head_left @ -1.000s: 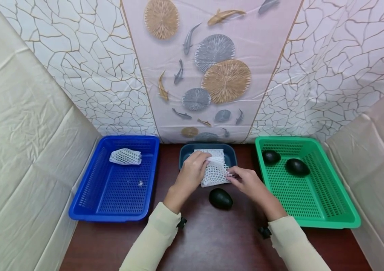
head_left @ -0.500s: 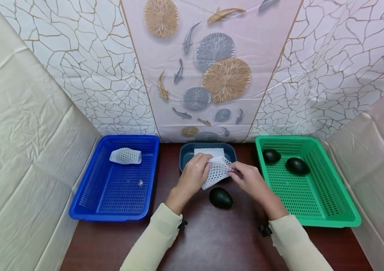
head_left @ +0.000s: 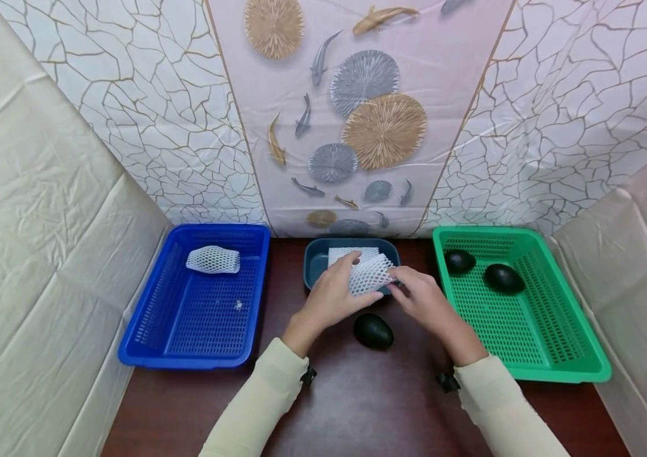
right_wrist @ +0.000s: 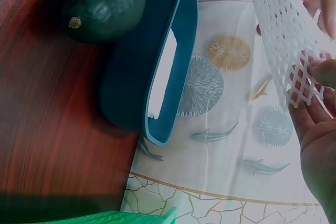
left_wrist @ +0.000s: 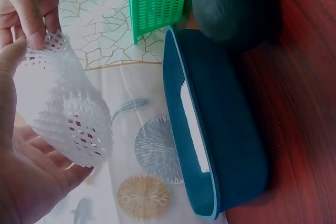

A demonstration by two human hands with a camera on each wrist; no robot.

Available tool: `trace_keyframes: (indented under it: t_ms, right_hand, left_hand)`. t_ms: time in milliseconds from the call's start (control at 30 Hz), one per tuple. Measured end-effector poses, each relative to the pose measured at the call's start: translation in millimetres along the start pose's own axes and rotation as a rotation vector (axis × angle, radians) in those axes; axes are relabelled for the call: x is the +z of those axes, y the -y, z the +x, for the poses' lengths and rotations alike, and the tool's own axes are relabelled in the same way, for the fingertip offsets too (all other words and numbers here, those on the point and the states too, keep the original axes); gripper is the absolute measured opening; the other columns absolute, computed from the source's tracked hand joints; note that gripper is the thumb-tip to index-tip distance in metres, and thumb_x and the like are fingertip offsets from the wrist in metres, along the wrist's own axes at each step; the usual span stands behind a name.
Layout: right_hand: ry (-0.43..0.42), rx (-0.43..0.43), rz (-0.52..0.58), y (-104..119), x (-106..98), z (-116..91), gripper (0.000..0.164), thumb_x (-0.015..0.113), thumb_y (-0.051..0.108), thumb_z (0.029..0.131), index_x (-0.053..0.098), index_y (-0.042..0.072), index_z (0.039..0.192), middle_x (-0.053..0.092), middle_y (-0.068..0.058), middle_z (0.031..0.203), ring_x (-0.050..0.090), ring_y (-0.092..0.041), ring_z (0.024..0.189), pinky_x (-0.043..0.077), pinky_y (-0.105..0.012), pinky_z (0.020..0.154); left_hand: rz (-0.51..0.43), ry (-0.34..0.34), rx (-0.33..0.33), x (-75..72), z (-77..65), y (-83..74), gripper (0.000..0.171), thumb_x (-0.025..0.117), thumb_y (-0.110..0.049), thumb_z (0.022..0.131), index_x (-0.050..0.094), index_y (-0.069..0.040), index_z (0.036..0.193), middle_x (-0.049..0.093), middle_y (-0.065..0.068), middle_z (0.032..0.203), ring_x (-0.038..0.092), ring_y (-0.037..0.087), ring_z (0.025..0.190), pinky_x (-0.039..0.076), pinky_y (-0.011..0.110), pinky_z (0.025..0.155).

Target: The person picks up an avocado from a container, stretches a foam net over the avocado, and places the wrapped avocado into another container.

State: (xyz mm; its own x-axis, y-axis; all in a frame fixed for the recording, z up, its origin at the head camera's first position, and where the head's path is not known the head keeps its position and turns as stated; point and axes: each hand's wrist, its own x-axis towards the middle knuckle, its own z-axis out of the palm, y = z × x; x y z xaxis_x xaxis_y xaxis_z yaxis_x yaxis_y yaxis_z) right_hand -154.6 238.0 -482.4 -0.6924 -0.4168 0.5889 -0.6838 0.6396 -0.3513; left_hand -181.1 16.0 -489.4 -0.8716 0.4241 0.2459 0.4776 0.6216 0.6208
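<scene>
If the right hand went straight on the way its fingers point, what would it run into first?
Beyond the white foam net that it pinches, the right hand would probably meet the left hand, spread at the net's other side; exact depth there is hard to judge.

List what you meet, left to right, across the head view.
White foam mesh sleeve in blue plastic basket, lone dark green oval fruit, farther dark oval fruit in green plastic basket, nearer fruit there.

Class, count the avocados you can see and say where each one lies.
3: one avocado on the table by the teal tray; a second and a third in the green basket. The foam net in the blue basket may hide another.
</scene>
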Motion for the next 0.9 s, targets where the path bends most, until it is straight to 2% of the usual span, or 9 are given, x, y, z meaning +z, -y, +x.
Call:
trace_keyframes:
  t_ms: [167, 333, 433, 533, 633, 767, 900]
  right_hand:
    - [-0.01, -0.053, 0.003, 2.1, -0.9, 2.7, 0.028, 0.079, -0.007, 0.082, 0.069, 0.0, 0.107, 0.073, -0.014, 0.105, 0.072, -0.026, 0.097, 0.06, -0.042, 0.08]
    - [-0.034, -0.057, 0.007, 3.2, 0.5, 2.5, 0.029, 0.08, -0.008, 0.081, 0.069, -0.001, 0.107, 0.073, -0.016, 0.11, 0.071, -0.029, 0.104, 0.059, -0.043, 0.084]
    - [-0.041, -0.041, 0.015, 4.1, 1.4, 1.1, 0.031, 0.081, -0.008, 0.08, 0.069, -0.001, 0.108, 0.072, -0.017, 0.111, 0.07, -0.028, 0.101, 0.061, -0.041, 0.077]
    - [-0.042, -0.002, 0.021, 5.6, 2.0, -0.8, 0.035, 0.081, -0.006, 0.081, 0.068, -0.001, 0.113, 0.07, -0.016, 0.116, 0.067, -0.027, 0.102, 0.06, -0.036, 0.074]
    - [-0.049, 0.07, 0.033, 7.7, 3.3, -3.3, 0.041, 0.081, -0.002, 0.083, 0.064, 0.0, 0.121, 0.065, -0.015, 0.125, 0.063, -0.026, 0.112, 0.056, -0.025, 0.088]
    - [-0.121, 0.152, 0.072, 8.1, 10.5, -9.5, 0.05, 0.081, -0.001, 0.083, 0.058, -0.002, 0.127, 0.057, -0.02, 0.135, 0.057, -0.03, 0.123, 0.039, -0.012, 0.106]
    - [-0.198, 0.2, 0.115, 7.3, 19.7, -21.5, 0.055, 0.083, -0.002, 0.08, 0.055, -0.005, 0.128, 0.053, -0.024, 0.136, 0.055, -0.033, 0.121, 0.043, -0.018, 0.104]
  left_hand:
    - [0.04, 0.065, -0.041, 3.5, 4.4, -2.9, 0.098, 0.083, -0.055, 0.082, 0.036, -0.012, 0.157, 0.056, 0.009, 0.149, 0.062, 0.024, 0.127, 0.053, 0.045, 0.105]
    - [0.031, 0.046, -0.058, 7.7, 4.2, -4.0, 0.091, 0.086, -0.043, 0.082, 0.038, -0.014, 0.154, 0.061, 0.011, 0.142, 0.068, 0.025, 0.114, 0.057, 0.045, 0.094]
    - [0.049, 0.022, -0.046, 10.2, 3.4, -1.9, 0.085, 0.085, -0.039, 0.084, 0.039, -0.015, 0.151, 0.065, 0.011, 0.135, 0.069, 0.023, 0.105, 0.058, 0.043, 0.088]
    - [0.074, -0.006, -0.025, 10.5, 2.2, 0.6, 0.08, 0.084, -0.037, 0.084, 0.042, -0.013, 0.148, 0.067, 0.01, 0.13, 0.069, 0.022, 0.1, 0.059, 0.041, 0.083]
    - [0.095, -0.03, -0.007, 9.5, 0.8, 3.3, 0.075, 0.084, -0.035, 0.085, 0.045, -0.012, 0.145, 0.067, 0.01, 0.129, 0.069, 0.022, 0.099, 0.059, 0.04, 0.082]
    - [0.113, -0.056, 0.011, 7.4, -0.9, 7.6, 0.073, 0.084, -0.034, 0.085, 0.048, -0.01, 0.144, 0.067, 0.011, 0.129, 0.069, 0.022, 0.1, 0.059, 0.041, 0.084]
    - [0.147, -0.087, 0.046, 7.1, -2.2, 14.1, 0.072, 0.085, -0.033, 0.084, 0.049, -0.01, 0.142, 0.067, 0.011, 0.128, 0.069, 0.023, 0.102, 0.059, 0.041, 0.086]
